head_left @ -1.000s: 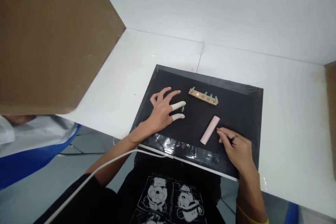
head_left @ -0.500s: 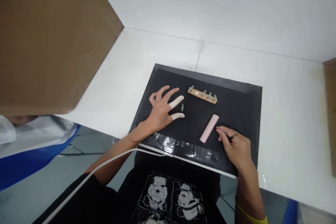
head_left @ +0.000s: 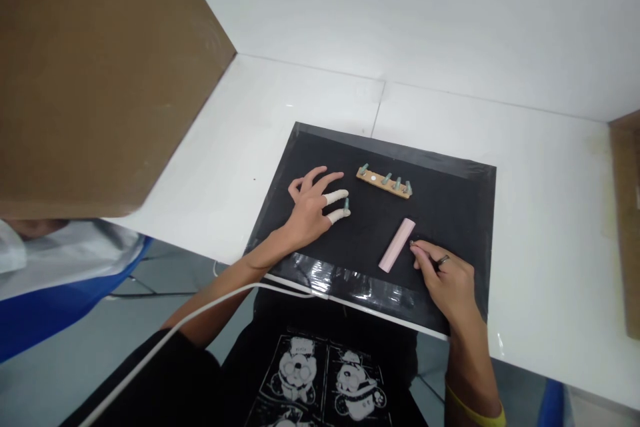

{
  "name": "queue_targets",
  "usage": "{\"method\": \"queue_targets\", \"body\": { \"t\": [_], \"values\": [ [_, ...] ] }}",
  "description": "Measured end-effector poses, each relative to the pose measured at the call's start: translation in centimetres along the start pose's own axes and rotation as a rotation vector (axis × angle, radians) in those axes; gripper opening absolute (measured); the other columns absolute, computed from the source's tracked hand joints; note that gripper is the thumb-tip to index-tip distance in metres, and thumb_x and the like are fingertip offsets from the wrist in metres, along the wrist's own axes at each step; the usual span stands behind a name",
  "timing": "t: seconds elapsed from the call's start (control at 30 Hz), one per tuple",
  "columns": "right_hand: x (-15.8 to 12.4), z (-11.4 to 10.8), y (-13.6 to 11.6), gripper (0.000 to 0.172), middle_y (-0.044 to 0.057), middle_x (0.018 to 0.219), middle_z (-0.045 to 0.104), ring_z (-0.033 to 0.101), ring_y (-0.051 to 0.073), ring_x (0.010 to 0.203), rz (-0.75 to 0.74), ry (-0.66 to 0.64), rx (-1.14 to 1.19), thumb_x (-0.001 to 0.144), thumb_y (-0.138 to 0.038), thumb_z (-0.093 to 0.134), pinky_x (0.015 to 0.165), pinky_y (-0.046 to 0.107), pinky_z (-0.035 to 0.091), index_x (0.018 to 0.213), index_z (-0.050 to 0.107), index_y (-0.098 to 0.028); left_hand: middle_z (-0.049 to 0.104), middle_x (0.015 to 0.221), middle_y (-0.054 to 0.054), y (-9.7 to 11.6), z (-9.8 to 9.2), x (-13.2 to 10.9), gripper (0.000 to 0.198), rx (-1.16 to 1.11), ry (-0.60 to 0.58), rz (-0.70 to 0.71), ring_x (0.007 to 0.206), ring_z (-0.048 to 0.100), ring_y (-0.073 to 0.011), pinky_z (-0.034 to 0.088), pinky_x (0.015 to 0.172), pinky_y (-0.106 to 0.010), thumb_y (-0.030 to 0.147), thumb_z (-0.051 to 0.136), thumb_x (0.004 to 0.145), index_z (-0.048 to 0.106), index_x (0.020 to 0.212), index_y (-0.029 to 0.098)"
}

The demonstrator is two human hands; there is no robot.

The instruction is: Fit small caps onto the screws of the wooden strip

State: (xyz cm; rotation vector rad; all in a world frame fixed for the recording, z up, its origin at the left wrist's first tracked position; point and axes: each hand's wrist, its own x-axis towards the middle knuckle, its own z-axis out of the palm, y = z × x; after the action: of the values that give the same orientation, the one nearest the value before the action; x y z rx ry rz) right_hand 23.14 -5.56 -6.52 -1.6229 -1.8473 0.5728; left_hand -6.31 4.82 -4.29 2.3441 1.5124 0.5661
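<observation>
Over the left part of the black mat (head_left: 325, 153), my left hand (head_left: 307, 213) has white covers on its thumb and index finger. Those two fingertips close around a small green peg-like piece (head_left: 347, 203); the other fingers stretch forward. My right hand (head_left: 447, 277) rests on the mat at the right, thumb and index pinched on a tiny metallic thing (head_left: 412, 243) whose kind is too small to tell. Just left of these fingertips lies a pink bar (head_left: 397, 245). Beyond both hands is a tan strip (head_left: 380, 181) with several green pieces standing on it and one white spot.
The mat lies on a white table (head_left: 210, 167) backed by a white panel. A brown board (head_left: 100, 80) stands at the left, another brown edge (head_left: 625, 227) at the right. A white cable (head_left: 220, 305) crosses my left forearm. Someone's white-and-blue clothing (head_left: 65, 280) shows at far left.
My left thumb and index finger have closed in on the green piece, which stood between them with gaps before. My right hand keeps its pinch almost unmoved.
</observation>
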Motion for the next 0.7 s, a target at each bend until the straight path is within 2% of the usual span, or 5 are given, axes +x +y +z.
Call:
{"method": "queue_targets", "body": {
  "t": [0.23,0.4,0.57,0.63,0.7],
  "values": [
    [-0.1,0.2,0.1,0.027,-0.001,0.072,0.074,0.073,0.017,0.068,0.028,0.02,0.027,0.102,-0.041,0.057,0.071,0.029,0.059,0.102,0.077,-0.022,0.068,0.139,-0.006,1.0,1.2,0.5,0.004,-0.044,0.065,-0.144,0.143,0.045,-0.0363,0.026,0.106,-0.058,0.03,0.083,0.086,0.082,0.089,0.029],
    [0.6,-1.5,0.3,0.027,0.003,0.083,0.077,0.074,0.019,0.072,0.096,0.053,0.1,0.099,-0.044,0.06,0.074,0.033,0.062,0.1,0.077,-0.023,0.069,0.138,-0.004,1.0,1.3,0.5,0.003,-0.074,0.088,-0.154,0.141,0.047,-0.0349,0.026,0.105,-0.058,0.03,0.083,0.086,0.082,0.088,0.031],
    [2.9,-3.9,-1.9,0.029,0.005,0.077,0.073,0.061,0.014,0.054,0.274,0.49,0.045,0.098,-0.044,0.064,0.055,0.028,0.052,0.103,0.075,-0.018,0.07,0.136,-0.003,2.4,0.2,0.5,0.004,-0.149,0.114,-0.111,0.14,0.049,-0.0325,0.029,0.107,-0.055,0.029,0.083,0.086,0.081,0.088,0.031],
    [3.7,-4.3,-3.7,0.024,0.004,0.079,0.075,0.065,0.014,0.058,0.154,0.423,0.016,0.097,-0.041,0.066,0.056,0.027,0.053,0.1,0.077,-0.019,0.07,0.136,-0.002,3.4,-0.5,0.4,0.003,-0.187,0.112,-0.07,0.139,0.049,-0.0319,0.029,0.108,-0.054,0.029,0.083,0.086,0.081,0.086,0.03],
    [4.2,-4.5,-5.4,0.013,0.002,0.088,0.078,0.072,0.015,0.069,-0.152,0.157,-0.077,0.095,-0.034,0.07,0.065,0.026,0.056,0.097,0.078,-0.024,0.071,0.135,-0.001,4.6,-1.3,0.2,0.003,-0.238,0.101,-0.045,0.138,0.05,-0.0317,0.029,0.109,-0.054,0.031,0.082,0.086,0.081,0.084,0.03]
  ]
}}
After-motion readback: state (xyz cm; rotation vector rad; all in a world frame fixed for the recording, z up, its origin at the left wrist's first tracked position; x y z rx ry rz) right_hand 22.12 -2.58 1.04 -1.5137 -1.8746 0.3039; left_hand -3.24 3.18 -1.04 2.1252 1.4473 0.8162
